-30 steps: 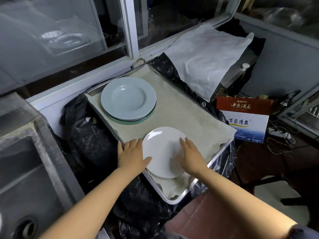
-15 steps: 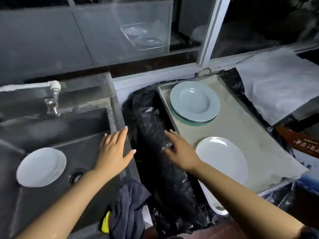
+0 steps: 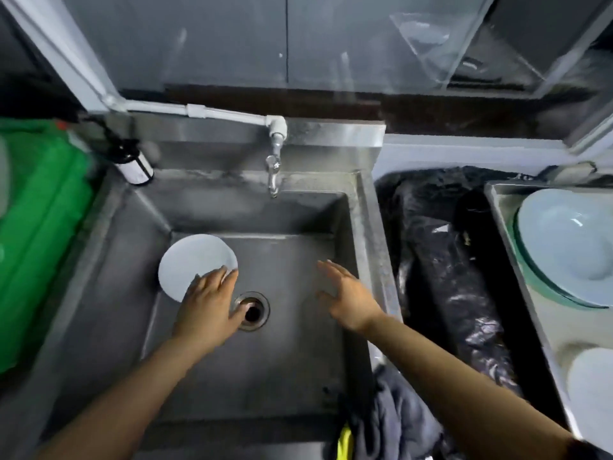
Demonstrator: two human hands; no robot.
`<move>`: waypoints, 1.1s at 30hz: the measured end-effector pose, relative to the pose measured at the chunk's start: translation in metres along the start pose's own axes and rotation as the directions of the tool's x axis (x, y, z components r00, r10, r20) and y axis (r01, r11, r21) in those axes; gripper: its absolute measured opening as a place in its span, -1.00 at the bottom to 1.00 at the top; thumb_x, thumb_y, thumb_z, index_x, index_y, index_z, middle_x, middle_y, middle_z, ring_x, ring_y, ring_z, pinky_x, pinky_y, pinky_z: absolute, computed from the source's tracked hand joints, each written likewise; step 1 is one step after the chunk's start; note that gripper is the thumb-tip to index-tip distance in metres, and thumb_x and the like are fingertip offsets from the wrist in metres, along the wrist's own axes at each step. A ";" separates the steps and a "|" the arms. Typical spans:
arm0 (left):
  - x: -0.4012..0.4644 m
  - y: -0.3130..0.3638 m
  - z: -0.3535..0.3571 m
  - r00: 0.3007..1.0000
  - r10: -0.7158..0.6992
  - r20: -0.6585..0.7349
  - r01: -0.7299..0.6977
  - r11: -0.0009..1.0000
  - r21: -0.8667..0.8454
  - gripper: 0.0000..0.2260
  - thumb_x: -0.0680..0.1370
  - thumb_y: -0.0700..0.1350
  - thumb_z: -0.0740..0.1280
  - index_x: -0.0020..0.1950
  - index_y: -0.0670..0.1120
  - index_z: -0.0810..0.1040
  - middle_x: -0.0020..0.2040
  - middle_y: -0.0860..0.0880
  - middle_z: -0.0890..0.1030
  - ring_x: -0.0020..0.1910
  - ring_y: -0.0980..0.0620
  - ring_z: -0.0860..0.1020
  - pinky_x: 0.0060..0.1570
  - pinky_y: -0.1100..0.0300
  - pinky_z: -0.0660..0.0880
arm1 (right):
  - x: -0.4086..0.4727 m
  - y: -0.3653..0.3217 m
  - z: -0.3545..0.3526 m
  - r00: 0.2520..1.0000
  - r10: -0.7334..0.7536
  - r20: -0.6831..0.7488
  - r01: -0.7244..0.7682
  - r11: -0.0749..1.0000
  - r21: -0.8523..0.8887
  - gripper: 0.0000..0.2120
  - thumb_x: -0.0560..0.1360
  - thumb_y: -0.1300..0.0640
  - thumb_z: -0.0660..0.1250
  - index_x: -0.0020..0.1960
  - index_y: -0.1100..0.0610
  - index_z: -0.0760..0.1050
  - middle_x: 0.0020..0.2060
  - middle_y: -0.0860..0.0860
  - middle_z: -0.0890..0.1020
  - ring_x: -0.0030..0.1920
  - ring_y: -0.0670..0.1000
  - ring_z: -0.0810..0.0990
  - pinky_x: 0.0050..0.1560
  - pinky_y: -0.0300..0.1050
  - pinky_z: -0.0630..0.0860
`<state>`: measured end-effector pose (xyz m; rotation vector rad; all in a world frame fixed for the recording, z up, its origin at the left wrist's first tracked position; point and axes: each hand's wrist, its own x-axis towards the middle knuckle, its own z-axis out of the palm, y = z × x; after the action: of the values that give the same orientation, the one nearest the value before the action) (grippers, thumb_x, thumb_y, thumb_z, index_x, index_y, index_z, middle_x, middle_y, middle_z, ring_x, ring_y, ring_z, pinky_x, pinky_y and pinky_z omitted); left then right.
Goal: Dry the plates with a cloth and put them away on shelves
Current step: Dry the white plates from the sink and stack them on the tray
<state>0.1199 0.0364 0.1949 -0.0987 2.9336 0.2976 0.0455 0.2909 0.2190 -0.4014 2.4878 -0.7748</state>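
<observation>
A stack of white plates (image 3: 194,262) lies in the steel sink (image 3: 292,353), left of the drain (image 3: 251,310). My left hand (image 3: 209,305) is spread over the stack's near right edge, fingertips on the top plate. My right hand (image 3: 348,293) hovers open inside the sink on the right, holding nothing. A dark cloth (image 3: 394,416) hangs over the sink's front right corner. On the tray (image 3: 497,200) at the right sit a stack of pale blue plates (image 3: 570,240) and a single white plate (image 3: 593,390).
A tap (image 3: 273,167) juts over the sink's back edge. A green container (image 3: 36,227) stands at the left, with a small pump bottle (image 3: 134,166) beside it. Black plastic sheeting (image 3: 441,277) fills the gap between sink and tray. Glass panels rise behind.
My view swung left from the tray to the sink. Both hands left the white plate on the tray and moved into the sink; my left hand now touches the plate stack.
</observation>
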 end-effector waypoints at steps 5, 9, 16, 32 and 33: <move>0.023 -0.091 0.023 0.989 -0.090 0.119 0.092 0.996 -0.015 -0.41 0.35 0.03 0.42 0.26 -0.29 0.54 0.21 -0.34 0.57 0.17 -0.33 0.56 0.14 -0.25 0.49 | 0.081 -0.045 0.056 0.992 0.046 0.119 -0.040 0.998 -0.054 -0.40 0.60 0.00 0.27 0.57 0.06 0.14 0.53 0.06 0.24 0.47 0.10 0.31 0.45 -0.06 0.26; 0.041 -0.146 0.036 0.969 -0.205 0.134 0.215 0.975 -0.062 -0.45 0.52 0.01 0.37 0.42 -0.26 0.39 0.39 -0.27 0.44 0.35 -0.27 0.42 0.31 -0.11 0.36 | 0.140 -0.071 0.096 0.979 0.079 0.186 -0.061 0.993 -0.103 -0.42 0.62 0.01 0.23 0.57 0.05 0.12 0.52 0.03 0.25 0.48 0.06 0.27 0.45 -0.10 0.23; 0.073 -0.212 0.086 0.883 -0.369 0.291 0.428 0.887 -0.172 -0.47 0.56 0.10 0.29 0.44 -0.15 0.33 0.38 -0.14 0.43 0.34 -0.14 0.41 0.23 0.01 0.46 | 0.219 -0.083 0.154 0.940 0.218 0.264 -0.180 0.971 -0.159 -0.43 0.61 0.00 0.23 0.56 0.06 0.15 0.51 0.02 0.29 0.49 0.06 0.27 0.45 -0.11 0.20; 0.124 -0.231 0.144 0.654 -0.633 0.414 0.756 0.541 -0.368 -0.60 0.52 -0.12 0.33 0.32 -0.20 0.39 0.28 -0.22 0.40 0.13 -0.20 0.51 0.01 0.06 0.48 | 0.307 -0.075 0.212 0.890 0.356 0.286 -0.401 0.908 0.118 -0.67 0.45 0.26 0.29 0.20 0.21 0.50 0.15 0.14 0.60 0.15 0.16 0.54 0.18 0.03 0.46; 0.128 -0.232 0.146 0.617 -0.657 0.434 0.786 0.479 -0.391 -0.62 0.49 -0.16 0.32 0.28 -0.21 0.42 0.26 -0.22 0.42 0.08 -0.21 0.53 -0.06 0.06 0.50 | 0.308 -0.075 0.213 0.886 0.361 0.291 -0.416 0.896 0.157 -0.67 0.43 0.28 0.29 0.20 0.22 0.51 0.13 0.14 0.61 0.15 0.16 0.54 0.18 0.04 0.47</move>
<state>0.0413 -0.1663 -0.0147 -1.2762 2.1788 0.9135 -0.0857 0.0094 -0.0027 0.0798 2.1165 -0.7584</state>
